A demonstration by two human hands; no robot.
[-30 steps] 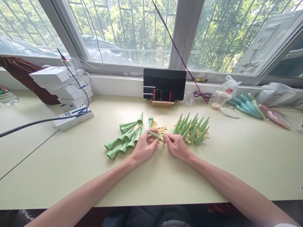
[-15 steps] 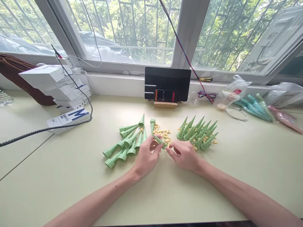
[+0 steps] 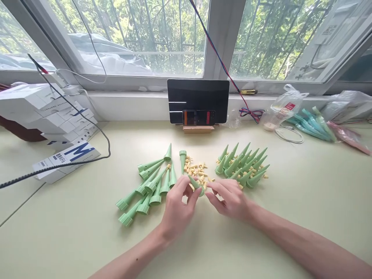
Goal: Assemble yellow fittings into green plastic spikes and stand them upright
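My left hand (image 3: 180, 201) is closed on a green plastic watering spike (image 3: 195, 183), its pointed end toward the upper left. Close by the spike's wide end is my right hand (image 3: 228, 195), thumb and forefinger bent in a loose pinch; whatever is between those fingertips is too small to make out. Just beyond both hands lies a loose heap of small yellow plastic valves (image 3: 197, 169). Left of it, several green spikes (image 3: 148, 186) lie on their sides, and one spike (image 3: 182, 159) stands cap up. Upright spikes with yellow pieces (image 3: 242, 164) are grouped at the right.
A phone (image 3: 199, 117) on a cardboard stand leans before a dark tablet (image 3: 200, 95). White boxes (image 3: 43, 116) are stacked at the left, crossed by a black cable (image 3: 99, 135). Plastic bags (image 3: 280, 110) and a coiled white cable (image 3: 287, 135) lie at the back right.
The whole view has shifted, with the boxes now further left. My hands remain together at the spike, and the right fingers have spread slightly near its wide end.
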